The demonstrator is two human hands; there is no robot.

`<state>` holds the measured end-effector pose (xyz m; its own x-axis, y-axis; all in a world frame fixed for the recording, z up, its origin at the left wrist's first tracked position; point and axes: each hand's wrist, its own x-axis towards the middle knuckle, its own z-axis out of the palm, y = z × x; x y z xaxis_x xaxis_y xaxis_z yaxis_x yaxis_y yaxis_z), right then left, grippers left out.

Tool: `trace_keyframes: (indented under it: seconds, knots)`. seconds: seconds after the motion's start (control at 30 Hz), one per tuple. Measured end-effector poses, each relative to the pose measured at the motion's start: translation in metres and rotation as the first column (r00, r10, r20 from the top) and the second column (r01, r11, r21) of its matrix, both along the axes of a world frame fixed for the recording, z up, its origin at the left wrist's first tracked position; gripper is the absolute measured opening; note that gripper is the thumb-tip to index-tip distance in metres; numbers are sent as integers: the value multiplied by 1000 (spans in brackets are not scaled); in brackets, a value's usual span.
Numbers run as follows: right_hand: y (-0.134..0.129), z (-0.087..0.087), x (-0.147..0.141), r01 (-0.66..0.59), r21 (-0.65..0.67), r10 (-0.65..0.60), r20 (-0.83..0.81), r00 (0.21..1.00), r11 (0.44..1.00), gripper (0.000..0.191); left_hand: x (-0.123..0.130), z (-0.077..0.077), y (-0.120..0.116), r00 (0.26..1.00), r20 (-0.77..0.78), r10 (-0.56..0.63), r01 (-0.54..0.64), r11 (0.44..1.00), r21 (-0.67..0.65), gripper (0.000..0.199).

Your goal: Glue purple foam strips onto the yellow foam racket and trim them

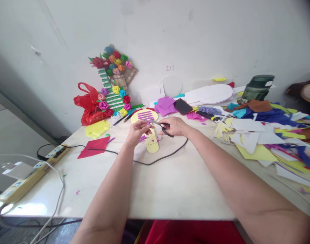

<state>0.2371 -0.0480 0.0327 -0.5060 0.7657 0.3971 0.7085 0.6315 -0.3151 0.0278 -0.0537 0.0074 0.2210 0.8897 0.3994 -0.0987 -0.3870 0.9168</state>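
Observation:
My right hand [175,126] is closed around the black handles of a pair of scissors [167,131], whose blades point left. Opposite it, my left hand [139,131] pinches a small purple strip [149,123] close to the blade tips. Below and behind both hands lies a yellow cutout [152,145] with a round far end and a narrower near end. Several purple strips [144,116] lie across its round part, and small purple pieces dot the near end. My hands hide part of its middle.
A black cord [149,164] loops across the table to a power strip [25,181] at left. A red sheet [94,148] lies left of my hands. Behind stand paper-flower decorations [114,91] and a red bag [90,106]. Coloured scraps [261,135] and a green bottle [257,88] fill the right.

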Motion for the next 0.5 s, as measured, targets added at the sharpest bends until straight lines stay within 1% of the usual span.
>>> trace_keyframes:
  seconds: [0.23, 0.37, 0.5]
  knots:
    - [1, -2, -1, -1, 8, 0, 23, 1000, 1000, 47, 0, 1, -2, 998, -49, -30, 29, 999, -30, 28]
    - [-1, -1, -2, 4, 18, -5, 37, 999, 1000, 47, -1, 0, -1, 997, -70, -22, 19, 999, -46, 28]
    - [-2, -1, -3, 21, 15, -22, 26, 999, 1000, 47, -2, -2, 2, 997, -66, -44, 41, 998, -49, 28]
